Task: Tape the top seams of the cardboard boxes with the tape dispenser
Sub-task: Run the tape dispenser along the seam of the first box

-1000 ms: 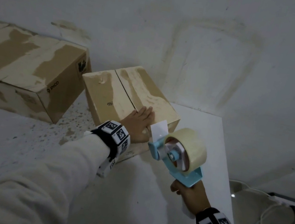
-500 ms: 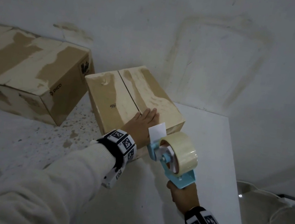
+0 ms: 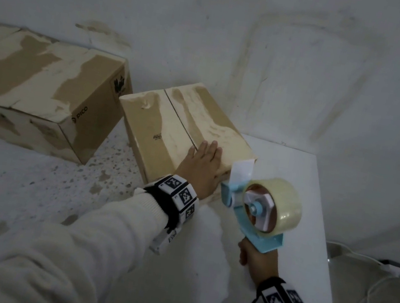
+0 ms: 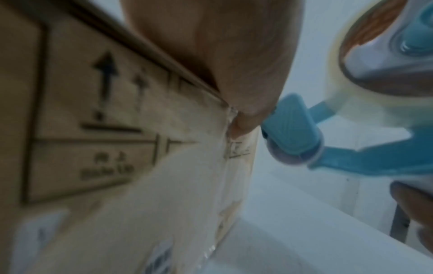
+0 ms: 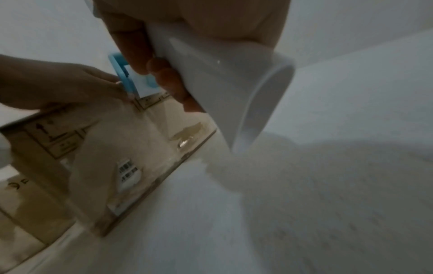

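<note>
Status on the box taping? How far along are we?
Done: nothing visibly; the small box still shows a bare centre seam. In hand: left hand pressed flat on its top, right hand gripping the tape dispenser at the near edge. Left: that seam, and the larger box.

The small box (image 3: 183, 132) stands on the table (image 3: 291, 182), against the wall (image 3: 241, 26). Left of it stands the large box (image 3: 45, 91); at its near right corner, the dispenser (image 3: 258, 208); on its top, the left hand (image 3: 202, 163).
</note>
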